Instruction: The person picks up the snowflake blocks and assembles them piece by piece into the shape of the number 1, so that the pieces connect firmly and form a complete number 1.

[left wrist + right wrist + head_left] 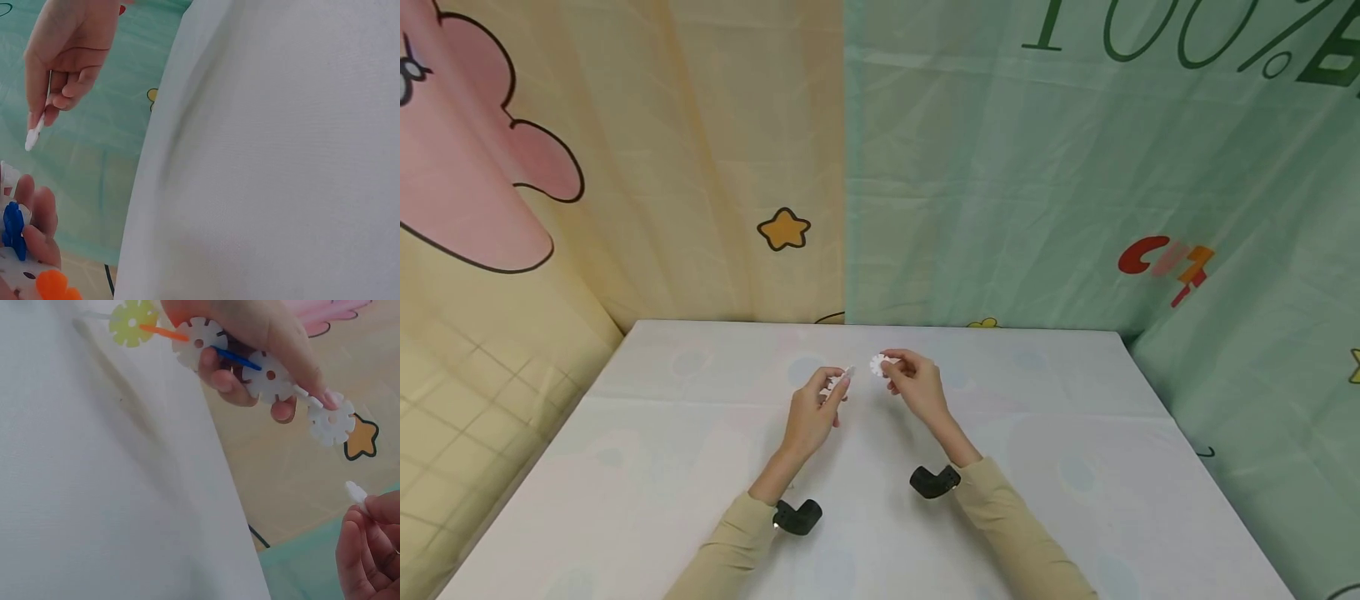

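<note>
My left hand (808, 417) grips a chain of notched plastic discs slotted together. In the right wrist view the chain shows a yellow disc (122, 326), an orange disc (164, 332) edge-on, white discs (331, 432) and a blue disc (237, 357) edge-on. The left thumb presses the white disc at the upper end. Between thumb and fingers, my right hand (921, 390) pinches a single white notched disc (877, 365). That disc is a short gap away from the chain's white end. Both hands are raised over the table's far half.
A white cloth covers the table (1037, 517), whose far edge lies just beyond the hands. Behind it hang a yellow curtain (715, 167) and a green curtain (1000, 183) with printed figures. Each wrist carries a black camera (935, 482).
</note>
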Demonstrator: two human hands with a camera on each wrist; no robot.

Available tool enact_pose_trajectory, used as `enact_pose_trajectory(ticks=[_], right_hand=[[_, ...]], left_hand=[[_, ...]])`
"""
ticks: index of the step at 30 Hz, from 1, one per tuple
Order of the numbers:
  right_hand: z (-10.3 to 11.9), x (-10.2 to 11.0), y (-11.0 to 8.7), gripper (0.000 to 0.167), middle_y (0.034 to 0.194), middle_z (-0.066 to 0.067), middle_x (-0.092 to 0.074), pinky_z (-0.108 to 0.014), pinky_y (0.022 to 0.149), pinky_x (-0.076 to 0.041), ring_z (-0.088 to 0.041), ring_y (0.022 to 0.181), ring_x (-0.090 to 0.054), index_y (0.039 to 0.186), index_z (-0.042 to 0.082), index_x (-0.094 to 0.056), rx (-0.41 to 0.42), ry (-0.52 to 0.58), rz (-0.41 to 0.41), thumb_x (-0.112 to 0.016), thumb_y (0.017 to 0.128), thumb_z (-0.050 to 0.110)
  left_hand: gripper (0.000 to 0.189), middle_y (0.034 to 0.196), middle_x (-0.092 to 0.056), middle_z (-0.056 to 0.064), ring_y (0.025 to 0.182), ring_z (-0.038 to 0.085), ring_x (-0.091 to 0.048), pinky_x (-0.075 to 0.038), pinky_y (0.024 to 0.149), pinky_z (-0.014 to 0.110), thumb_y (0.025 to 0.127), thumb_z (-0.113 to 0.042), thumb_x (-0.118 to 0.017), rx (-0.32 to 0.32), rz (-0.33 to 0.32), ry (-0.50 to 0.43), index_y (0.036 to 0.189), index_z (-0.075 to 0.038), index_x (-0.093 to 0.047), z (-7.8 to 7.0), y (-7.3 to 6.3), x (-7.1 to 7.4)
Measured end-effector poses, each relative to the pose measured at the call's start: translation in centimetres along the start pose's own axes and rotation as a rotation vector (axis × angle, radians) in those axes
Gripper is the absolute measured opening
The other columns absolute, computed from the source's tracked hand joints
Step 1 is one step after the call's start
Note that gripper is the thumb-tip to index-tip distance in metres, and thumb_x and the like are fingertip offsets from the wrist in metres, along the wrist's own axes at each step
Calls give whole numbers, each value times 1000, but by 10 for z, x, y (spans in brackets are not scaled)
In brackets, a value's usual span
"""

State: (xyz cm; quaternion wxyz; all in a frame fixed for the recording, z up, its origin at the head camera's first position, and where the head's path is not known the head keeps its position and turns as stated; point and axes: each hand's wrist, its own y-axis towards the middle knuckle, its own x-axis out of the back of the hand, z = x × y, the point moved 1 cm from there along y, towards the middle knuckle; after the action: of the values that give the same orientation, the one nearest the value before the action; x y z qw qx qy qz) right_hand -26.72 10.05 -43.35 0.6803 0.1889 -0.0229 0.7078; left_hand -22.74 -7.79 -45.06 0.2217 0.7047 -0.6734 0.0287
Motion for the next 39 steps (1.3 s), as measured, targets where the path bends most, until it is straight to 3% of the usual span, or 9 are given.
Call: enact_pose_trajectory(ticks=[4,11,18,32,39], right_hand=[[6,2,0,22,87,-26,-67,-17,56,-51,-10,56,-56,111,6,-69,-10,3,4,-65,92,16],[14,1,-3,23,85,-23,-68,-18,57,-51,-11,57,-57,112,6,-68,12,-8,4,-65,92,16],[19,-1,-5,23,83,-19,-70,-19,56,-52,-40,69,-64,110,5,-68,45,-4,-5,-66,91,16],[21,-2,-9,17,75,-17,-70,-20,51,-51,-30,60,-65,103,1,-70,67,-8,-28,-69,88,10],[17,-3,-9,21,77,-23,-69,-18,50,-49,-39,62,-63,105,-2,-69,17,34,-14,-69,88,9]], left_hand=[[23,86,-69,20,42,11,-50,-38,42,22,99,-27,-54,-4,24,29,115,-11,-58,0,0,-2],[22,83,-69,14,44,9,-49,-39,43,22,99,-29,-52,-20,53,74,113,-13,-58,-1,-3,-6],[19,82,-69,11,44,9,-48,-37,42,22,100,-26,-52,-57,63,103,112,-13,-57,-3,-3,-10],[20,84,-71,7,43,6,-46,-37,44,21,101,-25,-50,-87,73,116,113,-10,-55,-7,-4,-16],[23,84,-70,6,44,6,-45,-37,44,21,100,-27,-51,-71,88,90,114,-9,-55,-7,-5,-19]])
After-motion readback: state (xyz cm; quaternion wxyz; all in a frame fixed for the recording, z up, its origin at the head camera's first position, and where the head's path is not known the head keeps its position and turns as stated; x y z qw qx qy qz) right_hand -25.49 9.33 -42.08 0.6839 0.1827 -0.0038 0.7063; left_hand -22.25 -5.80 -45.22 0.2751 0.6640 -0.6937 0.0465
